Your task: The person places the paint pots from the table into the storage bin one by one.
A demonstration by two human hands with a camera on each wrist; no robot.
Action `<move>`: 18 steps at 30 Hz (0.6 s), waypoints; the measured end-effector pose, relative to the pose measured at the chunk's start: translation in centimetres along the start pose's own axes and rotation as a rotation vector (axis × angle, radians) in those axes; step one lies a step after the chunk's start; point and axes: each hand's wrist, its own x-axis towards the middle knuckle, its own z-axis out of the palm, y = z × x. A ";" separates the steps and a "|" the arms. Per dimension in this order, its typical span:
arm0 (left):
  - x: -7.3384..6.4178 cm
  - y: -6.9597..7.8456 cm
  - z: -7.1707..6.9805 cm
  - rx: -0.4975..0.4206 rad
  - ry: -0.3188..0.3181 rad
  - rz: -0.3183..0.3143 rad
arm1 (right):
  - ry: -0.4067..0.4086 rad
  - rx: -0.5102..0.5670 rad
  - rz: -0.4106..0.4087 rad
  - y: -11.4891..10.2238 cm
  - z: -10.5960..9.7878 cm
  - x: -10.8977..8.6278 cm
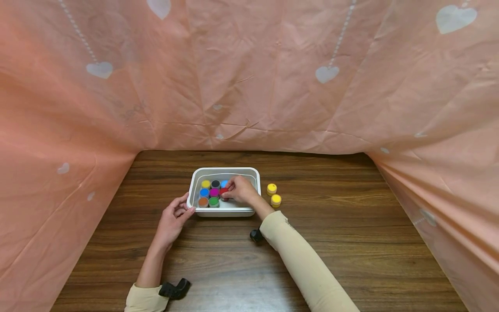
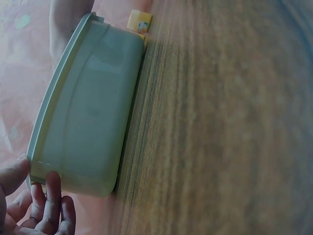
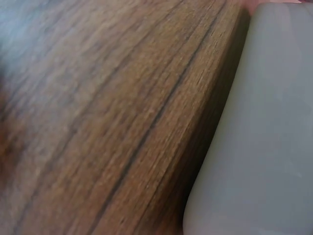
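Note:
A white plastic tray (image 1: 224, 209) stands on the table with several small paint pots inside, among them yellow, black, blue, magenta, orange and green ones. My left hand (image 1: 173, 220) holds the tray's near left corner; in the left wrist view, thumb and fingers of that hand (image 2: 41, 205) meet at the rim of the tray (image 2: 93, 112). Inside the tray, my right hand (image 1: 241, 190) pinches a red paint pot (image 1: 223, 193) beside the magenta pot (image 1: 214, 193). A light blue pot (image 1: 224, 183) is partly covered by the right hand. The right wrist view shows only the tray's outer wall (image 3: 259, 137) and wood.
Two yellow pots, a farther one (image 1: 271, 189) and a nearer one (image 1: 276, 200), stand just right of the tray. The wooden table (image 1: 331, 216) is bounded at the back and sides by a pink cloth (image 1: 249, 86) with white hearts.

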 end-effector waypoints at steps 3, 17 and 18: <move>0.0 0.1 0.0 -0.005 0.002 0.000 | -0.003 -0.015 -0.005 0.0 0.0 0.0; -0.1 0.2 0.0 -0.007 0.006 0.001 | 0.004 -0.031 -0.022 -0.1 0.0 0.0; -0.1 0.2 0.0 -0.009 0.007 0.000 | 0.004 -0.035 -0.023 -0.1 0.0 0.0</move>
